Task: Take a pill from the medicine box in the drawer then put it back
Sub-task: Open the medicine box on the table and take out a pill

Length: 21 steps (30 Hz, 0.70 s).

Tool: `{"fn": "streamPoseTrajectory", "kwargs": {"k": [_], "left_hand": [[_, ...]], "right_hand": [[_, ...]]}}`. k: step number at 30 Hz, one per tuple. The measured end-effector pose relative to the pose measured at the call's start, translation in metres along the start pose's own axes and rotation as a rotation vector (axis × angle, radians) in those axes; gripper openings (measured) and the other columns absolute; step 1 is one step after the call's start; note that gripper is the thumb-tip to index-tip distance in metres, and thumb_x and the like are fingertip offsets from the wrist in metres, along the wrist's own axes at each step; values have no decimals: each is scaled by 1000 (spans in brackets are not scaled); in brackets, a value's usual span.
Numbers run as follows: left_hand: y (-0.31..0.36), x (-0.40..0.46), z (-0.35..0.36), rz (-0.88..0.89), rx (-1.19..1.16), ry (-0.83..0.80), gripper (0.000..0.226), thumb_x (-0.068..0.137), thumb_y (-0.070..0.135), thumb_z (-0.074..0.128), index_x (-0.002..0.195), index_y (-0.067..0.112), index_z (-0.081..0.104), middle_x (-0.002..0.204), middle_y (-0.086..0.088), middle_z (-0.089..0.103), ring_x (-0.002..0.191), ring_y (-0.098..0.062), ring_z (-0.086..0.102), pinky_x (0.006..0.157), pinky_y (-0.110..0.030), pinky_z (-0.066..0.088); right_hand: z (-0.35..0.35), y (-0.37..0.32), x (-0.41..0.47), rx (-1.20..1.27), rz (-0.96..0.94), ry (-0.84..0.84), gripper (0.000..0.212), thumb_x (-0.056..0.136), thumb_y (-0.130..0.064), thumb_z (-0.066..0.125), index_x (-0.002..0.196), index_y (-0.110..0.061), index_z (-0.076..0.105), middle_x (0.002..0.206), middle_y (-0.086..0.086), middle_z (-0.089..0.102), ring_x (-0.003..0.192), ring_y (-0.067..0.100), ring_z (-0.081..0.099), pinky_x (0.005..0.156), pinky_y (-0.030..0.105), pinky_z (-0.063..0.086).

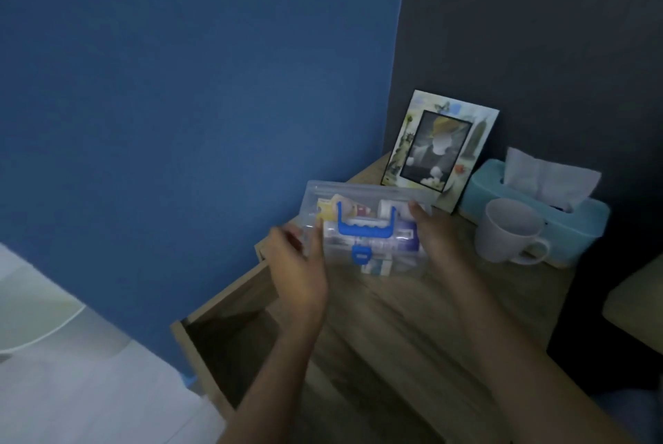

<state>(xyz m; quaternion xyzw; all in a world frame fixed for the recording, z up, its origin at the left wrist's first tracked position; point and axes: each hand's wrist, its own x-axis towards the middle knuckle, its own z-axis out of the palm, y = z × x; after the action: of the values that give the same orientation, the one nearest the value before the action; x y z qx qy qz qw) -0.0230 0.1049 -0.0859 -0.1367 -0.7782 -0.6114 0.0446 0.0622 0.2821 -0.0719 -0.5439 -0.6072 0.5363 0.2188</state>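
A clear plastic medicine box (pixel 373 253) with a blue handle and a blue latch is held between both hands, over the back left part of the wooden nightstand top (pixel 430 318). Packets and tubes show through its walls. My left hand (pixel 299 264) grips its left end and my right hand (pixel 436 233) grips its right end, thumb on the lid. The lid looks closed and the latch hangs at the front. The drawer (pixel 229 343) stands pulled out at lower left, its inside dark.
A picture frame (pixel 439 142) leans against the dark wall behind the box. A white mug (pixel 509 230) and a teal tissue box (pixel 538 207) stand to the right. The blue wall is at left, the pale floor below it.
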Motion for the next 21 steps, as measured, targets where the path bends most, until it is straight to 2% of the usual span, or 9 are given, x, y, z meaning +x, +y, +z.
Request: {"fn": "streamPoseTrajectory", "kwargs": {"k": [2,4,5,8,11,15,17,19,21], "left_hand": [[-1,-29,9,-186,-32,-282,51,77,77,43,78,30,62,70,11,64,65,4,60,58,-20,42],[-1,-41,22,-395,29,-622,79,74,85,29,83,19,72,77,2,71,75,-12,66,71,-33,51],[0,-41,27,-448,23,-685,83,75,85,27,85,16,73,82,-3,73,81,-20,67,80,-39,53],[2,-38,39,-465,-50,-620,79,76,82,33,82,15,74,85,-7,75,85,-23,69,87,-43,53],[1,-41,42,-452,-74,-600,85,72,86,32,72,12,74,74,-6,75,76,-20,70,76,-34,54],[-1,-52,42,-427,-139,-607,71,81,73,40,57,13,68,55,-3,70,54,-7,67,57,-16,47],[-3,-53,43,-416,-206,-623,62,86,64,45,62,11,69,57,-5,69,54,-8,66,57,-15,48],[-4,-52,42,-419,-273,-638,57,90,56,49,77,5,71,66,-6,71,62,-13,67,65,-22,52],[-5,-53,38,-417,-316,-658,51,92,50,49,86,4,71,73,-6,72,68,-14,68,67,-23,54]], "right_hand": [[0,-2,-1,-1,-6,7,64,90,-55,51,128,-5,58,129,15,63,104,29,65,77,28,45],[0,-3,-2,16,-22,5,63,90,-54,53,130,-5,57,130,14,63,97,27,66,75,29,49],[0,-2,-2,11,-26,1,62,90,-54,53,129,-6,58,129,14,63,99,28,66,77,30,50],[-4,1,2,-13,-12,-34,61,89,-56,51,122,-5,61,122,15,66,98,29,66,84,35,52],[-14,4,4,-47,-10,-56,55,89,-58,50,109,-8,65,102,11,69,74,19,63,65,30,48],[-25,11,6,-19,15,-79,52,89,-58,51,106,-10,65,101,12,70,83,25,69,71,34,53],[-25,12,5,-17,8,-76,51,89,-57,50,104,-11,65,98,12,70,82,24,68,70,34,53],[-24,12,4,4,-7,-71,45,90,-56,51,99,-14,65,94,9,70,79,22,68,67,32,52],[-24,11,3,22,-20,-66,40,90,-54,51,94,-16,63,85,4,67,71,16,65,58,27,48]]}}
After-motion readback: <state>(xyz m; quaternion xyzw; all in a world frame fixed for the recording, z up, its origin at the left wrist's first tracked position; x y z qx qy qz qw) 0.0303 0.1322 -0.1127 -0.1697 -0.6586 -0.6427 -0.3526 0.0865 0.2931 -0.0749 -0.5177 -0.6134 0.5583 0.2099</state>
